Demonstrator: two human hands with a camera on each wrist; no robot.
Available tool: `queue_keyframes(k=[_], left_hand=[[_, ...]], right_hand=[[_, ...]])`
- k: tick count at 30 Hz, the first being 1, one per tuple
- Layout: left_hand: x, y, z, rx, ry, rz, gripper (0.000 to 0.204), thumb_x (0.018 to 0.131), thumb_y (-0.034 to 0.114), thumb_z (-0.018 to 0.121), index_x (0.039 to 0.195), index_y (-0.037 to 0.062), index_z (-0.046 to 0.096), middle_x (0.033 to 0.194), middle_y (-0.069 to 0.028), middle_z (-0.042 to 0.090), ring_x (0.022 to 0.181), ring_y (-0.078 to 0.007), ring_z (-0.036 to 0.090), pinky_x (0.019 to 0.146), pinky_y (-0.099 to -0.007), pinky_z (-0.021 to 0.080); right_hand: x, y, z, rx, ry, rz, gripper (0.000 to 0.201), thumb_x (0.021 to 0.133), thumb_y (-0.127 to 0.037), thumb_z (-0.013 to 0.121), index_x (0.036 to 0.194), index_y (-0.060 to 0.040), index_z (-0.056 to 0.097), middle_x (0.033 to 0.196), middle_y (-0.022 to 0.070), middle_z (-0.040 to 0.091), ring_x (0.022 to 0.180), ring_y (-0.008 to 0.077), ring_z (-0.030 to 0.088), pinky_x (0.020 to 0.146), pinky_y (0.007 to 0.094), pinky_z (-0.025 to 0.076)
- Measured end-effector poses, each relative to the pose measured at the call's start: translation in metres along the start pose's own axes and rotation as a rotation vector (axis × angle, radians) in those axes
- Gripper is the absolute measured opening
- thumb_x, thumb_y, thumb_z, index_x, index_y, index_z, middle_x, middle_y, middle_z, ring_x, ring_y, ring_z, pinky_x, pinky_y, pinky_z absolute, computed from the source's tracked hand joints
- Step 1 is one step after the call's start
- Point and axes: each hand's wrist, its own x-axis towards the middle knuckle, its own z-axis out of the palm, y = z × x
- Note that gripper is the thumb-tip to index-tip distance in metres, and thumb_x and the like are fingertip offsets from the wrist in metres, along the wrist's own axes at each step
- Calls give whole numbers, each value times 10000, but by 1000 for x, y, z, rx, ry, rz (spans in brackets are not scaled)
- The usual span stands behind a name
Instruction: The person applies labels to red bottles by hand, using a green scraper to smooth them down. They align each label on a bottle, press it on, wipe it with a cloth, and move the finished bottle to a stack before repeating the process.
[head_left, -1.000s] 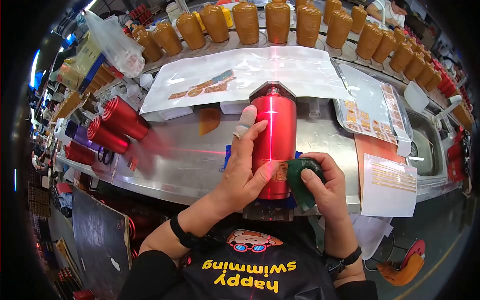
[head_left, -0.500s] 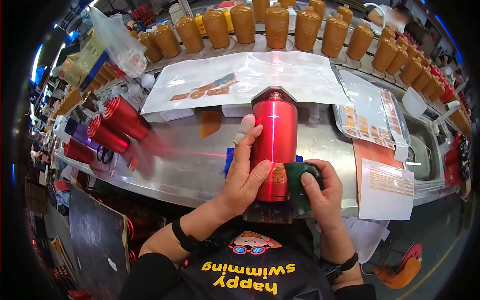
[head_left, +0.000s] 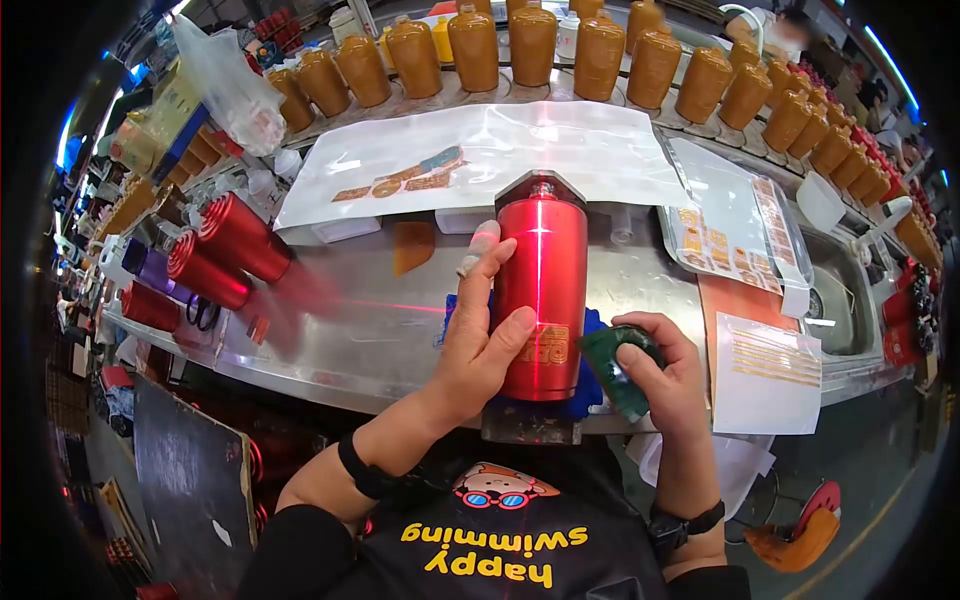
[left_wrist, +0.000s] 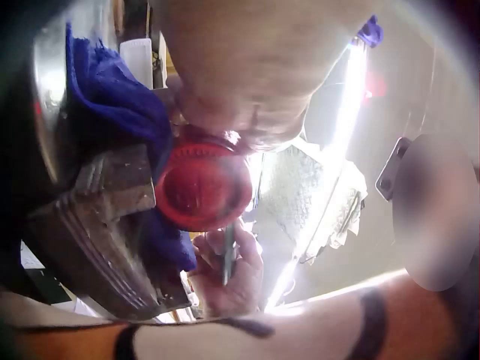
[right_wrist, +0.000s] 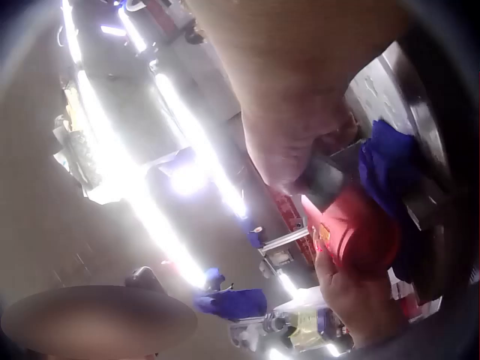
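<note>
A red metal tumbler (head_left: 540, 290) lies lengthwise on a blue cloth (head_left: 585, 385) in a metal cradle at the near edge of the steel bench (head_left: 380, 330). A red laser line runs along its top, and a gold label (head_left: 552, 345) sits near its base. My left hand (head_left: 485, 335) grips the tumbler's left side, thumb by the label, one fingertip bandaged. My right hand (head_left: 655, 375) holds a dark green pad (head_left: 612, 362) just right of the tumbler, apart from the label. The left wrist view shows the tumbler's round red base (left_wrist: 204, 184) and the right hand (left_wrist: 229, 274) below it.
Several more red tumblers (head_left: 215, 260) lie at the left of the bench. Rows of amber bottles (head_left: 560, 45) line the far edge behind a clear plastic sheet (head_left: 480, 150). Label sheets (head_left: 735, 235) and a printed paper (head_left: 770, 375) lie to the right, beside a sink (head_left: 845, 300).
My right hand with the green pad has drawn back to the right off the gold label, which now shows in full. The left hand keeps its hold on the tumbler.
</note>
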Motion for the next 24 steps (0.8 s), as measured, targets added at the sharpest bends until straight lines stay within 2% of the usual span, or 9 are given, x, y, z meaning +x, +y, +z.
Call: queue_keyframes(k=[4, 13, 15, 16, 17, 18, 19, 21, 24], left_hand=[[-3, 1, -5, 68, -27, 44, 578, 937, 161, 560, 1453, 20, 342, 1578, -235, 188, 1455, -318, 217, 1172, -401, 174], [8, 20, -11, 517, -154, 258, 294, 824, 61, 557, 1096, 94, 663, 1539, -225, 288, 1435, -450, 195, 1157, -506, 178], [11, 27, -6, 614, -153, 298, 238, 779, 44, 567, 991, 81, 669, 1485, -204, 385, 1408, -455, 245, 1151, -522, 197], [13, 33, -6, 645, -174, 338, 214, 768, 39, 571, 956, 74, 667, 1472, -195, 408, 1400, -452, 263, 1151, -525, 198], [13, 37, -4, 675, -175, 349, 177, 761, 29, 567, 908, 62, 661, 1462, -191, 425, 1387, -440, 293, 1148, -517, 209], [11, 39, -3, 677, -182, 340, 163, 765, 14, 559, 895, 43, 654, 1462, -194, 425, 1386, -430, 303, 1145, -507, 219], [12, 40, 1, 669, -177, 382, 160, 773, -7, 552, 907, 15, 636, 1467, -196, 423, 1383, -433, 311, 1136, -500, 232], [10, 38, 3, 686, -171, 387, 145, 801, -17, 555, 939, -4, 598, 1469, -231, 416, 1385, -438, 319, 1129, -505, 233], [9, 42, 2, 756, -232, 399, 133, 815, -17, 538, 939, 17, 571, 1468, -264, 404, 1398, -471, 301, 1158, -559, 147]], right_hand=[[4, -1, 9, -2, -56, -24, 283, 887, -110, 677, 1144, -8, 620, 968, 29, 662, 875, 79, 600, 789, 234, 495], [4, -9, 4, -146, 12, -68, 281, 893, -115, 658, 1153, -18, 618, 954, 46, 674, 866, 92, 617, 764, 265, 518], [9, 5, -4, -335, 7, -215, 307, 881, -153, 664, 1162, -37, 620, 947, 59, 685, 852, 113, 631, 763, 291, 531], [6, 0, 0, -155, -51, 9, 317, 876, -139, 683, 1169, -37, 621, 1014, 51, 660, 940, 105, 617, 799, 275, 519], [8, 3, 0, -220, -70, -66, 340, 869, -183, 693, 1172, -45, 623, 1020, 59, 665, 946, 118, 622, 819, 291, 519], [8, 5, -1, -348, -43, -206, 348, 867, -206, 685, 1172, -49, 624, 1015, 69, 670, 959, 134, 625, 837, 310, 515], [7, 3, 0, -201, -97, -173, 340, 865, -204, 670, 1168, -58, 626, 1014, 78, 672, 965, 146, 628, 852, 319, 508], [9, 11, 1, -292, -115, -287, 338, 865, -200, 664, 1166, -52, 621, 1018, 75, 673, 957, 139, 628, 856, 307, 500], [3, 10, 6, -164, -130, -275, 329, 861, -184, 653, 1152, -36, 616, 1000, 81, 674, 942, 130, 626, 856, 289, 488]])
